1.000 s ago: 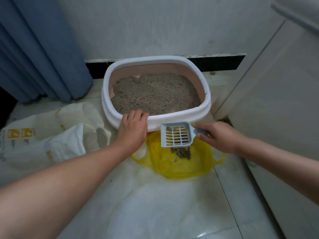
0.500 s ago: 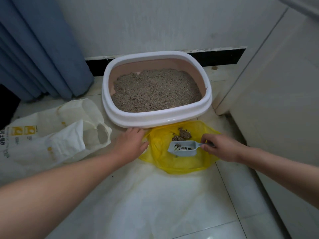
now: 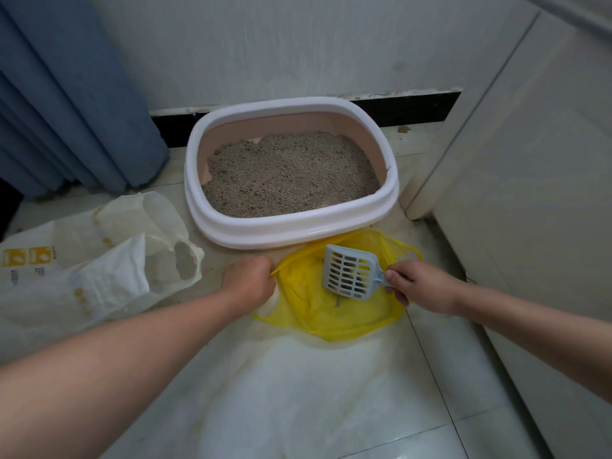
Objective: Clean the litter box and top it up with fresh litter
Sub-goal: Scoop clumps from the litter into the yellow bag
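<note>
Saw the litter box (image 3: 288, 235) on the floor (image 3: 430, 376) by the wall (image 3: 298, 44), grey litter (image 3: 291, 173) inside. Saw a white bag (image 3: 82, 276) lying left of it and a yellow bag (image 3: 331, 313) spread open just in front. Found the scoop (image 3: 349, 276) over the yellow bag, maybe with bits stuck in its slots; hard to tell. Found the left hand (image 3: 248, 279), grip tight on the bag's edge, and the right hand (image 3: 420, 286), grip pinching the scoop handle. Could have spilled dirty bits on the floor by dropping that thin edge or tipping the scoop past it.
</note>
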Demonstrator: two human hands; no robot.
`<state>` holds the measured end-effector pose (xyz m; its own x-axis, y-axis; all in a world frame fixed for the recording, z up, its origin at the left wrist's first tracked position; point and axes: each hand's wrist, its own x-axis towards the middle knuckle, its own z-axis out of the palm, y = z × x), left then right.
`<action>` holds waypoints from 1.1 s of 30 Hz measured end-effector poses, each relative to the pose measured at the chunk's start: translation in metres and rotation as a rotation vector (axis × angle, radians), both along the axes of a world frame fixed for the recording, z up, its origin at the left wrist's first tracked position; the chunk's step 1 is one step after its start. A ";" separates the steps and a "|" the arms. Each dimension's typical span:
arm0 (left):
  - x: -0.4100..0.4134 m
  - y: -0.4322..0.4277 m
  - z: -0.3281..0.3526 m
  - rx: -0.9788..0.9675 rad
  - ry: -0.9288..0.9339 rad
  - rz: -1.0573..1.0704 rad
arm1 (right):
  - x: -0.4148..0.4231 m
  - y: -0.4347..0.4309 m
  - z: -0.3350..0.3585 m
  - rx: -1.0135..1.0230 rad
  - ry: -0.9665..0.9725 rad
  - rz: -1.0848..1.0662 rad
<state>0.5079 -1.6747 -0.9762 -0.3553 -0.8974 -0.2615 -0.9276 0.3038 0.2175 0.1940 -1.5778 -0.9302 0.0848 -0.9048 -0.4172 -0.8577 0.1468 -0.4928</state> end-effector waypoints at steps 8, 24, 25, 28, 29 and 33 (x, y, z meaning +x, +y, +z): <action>0.020 -0.003 0.017 -0.087 -0.056 -0.119 | 0.006 0.002 0.021 0.024 -0.006 -0.052; 0.063 0.017 0.075 -0.186 -0.199 -0.394 | 0.021 0.030 0.062 0.015 0.296 0.050; 0.069 0.019 0.077 -0.204 -0.210 -0.419 | 0.023 0.032 0.063 0.012 0.308 0.056; 0.079 0.028 0.086 -0.281 -0.261 -0.506 | 0.029 0.033 0.066 -0.004 0.296 0.071; 0.079 0.031 0.090 -0.300 -0.274 -0.533 | 0.031 0.032 0.067 -0.011 0.292 0.081; 0.078 0.033 0.099 -0.266 -0.301 -0.593 | 0.039 0.033 0.069 -0.031 0.324 0.120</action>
